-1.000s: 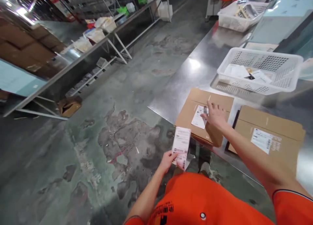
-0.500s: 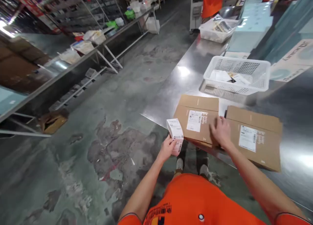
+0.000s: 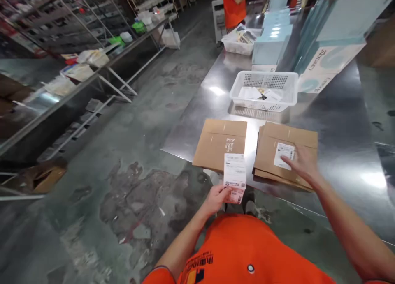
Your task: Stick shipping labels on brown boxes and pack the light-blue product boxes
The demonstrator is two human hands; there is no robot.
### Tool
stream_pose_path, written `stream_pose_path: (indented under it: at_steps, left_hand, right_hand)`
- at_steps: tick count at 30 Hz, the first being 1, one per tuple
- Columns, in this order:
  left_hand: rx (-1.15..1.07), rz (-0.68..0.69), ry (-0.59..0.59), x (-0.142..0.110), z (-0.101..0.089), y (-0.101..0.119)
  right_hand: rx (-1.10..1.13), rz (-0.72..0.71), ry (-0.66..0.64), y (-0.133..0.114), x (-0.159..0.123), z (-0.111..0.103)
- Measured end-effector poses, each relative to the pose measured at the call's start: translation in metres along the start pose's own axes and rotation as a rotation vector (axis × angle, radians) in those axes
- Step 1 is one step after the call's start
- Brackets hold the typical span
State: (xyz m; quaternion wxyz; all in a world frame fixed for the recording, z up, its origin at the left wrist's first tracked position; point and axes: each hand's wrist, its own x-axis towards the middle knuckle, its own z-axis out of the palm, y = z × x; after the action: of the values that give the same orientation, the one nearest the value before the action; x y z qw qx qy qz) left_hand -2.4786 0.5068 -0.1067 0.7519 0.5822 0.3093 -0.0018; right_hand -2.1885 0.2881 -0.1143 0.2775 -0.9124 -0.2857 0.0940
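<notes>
My left hand (image 3: 218, 198) grips a folded strip of white shipping labels (image 3: 235, 171) at its lower end. The strip overlaps the front edge of a flat brown cardboard box (image 3: 212, 146) with white print, lying at the table's near left corner. To its right sits a small stack of flat cardboard boxes (image 3: 288, 132), the top one bearing a white label (image 3: 279, 162). My right hand (image 3: 304, 165) is open over that top box, thumb and fingers apart, covering part of the label.
The boxes rest on a metal table (image 3: 191, 130). Behind them stands a white plastic basket (image 3: 265, 103) with papers inside, and farther off another white basket (image 3: 237, 47). Light blue cartons (image 3: 317, 66) are stacked at the back right. A person in orange (image 3: 233, 8) stands beyond.
My right hand has moved right, and the labelled box from the left now tops the right stack. An unlabelled box shows on the left. My left hand brought the labels rightward over it.
</notes>
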Motion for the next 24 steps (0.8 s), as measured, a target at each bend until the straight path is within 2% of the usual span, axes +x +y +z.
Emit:
stream_pose_path:
  at_steps: [1,2,4,5,6,8,11,14,16,18,20,24]
  left_hand:
    - [0.041,0.03,-0.014,-0.003,0.003,0.003]
    - [0.078,0.054,-0.02,-0.005,0.004,0.005]
    - [0.141,0.092,-0.041,-0.011,0.001,0.009]
    - [0.155,0.096,-0.055,-0.013,-0.003,0.01]
    - [0.136,0.088,-0.058,-0.014,-0.008,0.011]
    - [0.017,0.072,-0.01,-0.014,-0.02,0.012]
    - [-0.155,0.102,0.197,0.0,-0.035,0.015]
    - [-0.08,0.104,0.346,0.022,-0.041,0.016]
    - [-0.02,0.076,0.39,0.037,-0.045,0.013]
    - [-0.019,0.03,0.404,0.049,-0.052,0.006]
    - [-0.043,-0.026,0.392,0.059,-0.063,-0.003]
    - [-0.073,-0.125,0.338,0.055,-0.085,-0.029]
  right_hand:
    - [0.213,-0.067,-0.131,-0.03,0.005,0.009]
    - [0.399,-0.134,-0.325,-0.06,0.01,0.019]
    - [0.627,-0.198,-0.623,-0.113,0.014,0.038]
    - [0.677,-0.188,-0.7,-0.133,0.014,0.047]
    - [0.697,-0.159,-0.717,-0.147,0.012,0.057]
    - [0.704,-0.096,-0.659,-0.165,0.005,0.076]
    - [0.711,-0.109,-0.618,-0.176,-0.01,0.101]
    - [0.593,-0.212,-0.581,-0.182,-0.02,0.115]
    - [0.447,-0.302,-0.539,-0.185,-0.017,0.122]
    - [0.321,-0.383,-0.532,-0.186,-0.002,0.129]
    - [0.214,-0.421,-0.494,-0.187,0.025,0.138]
    - [-0.141,-0.386,-0.239,-0.192,0.09,0.151]
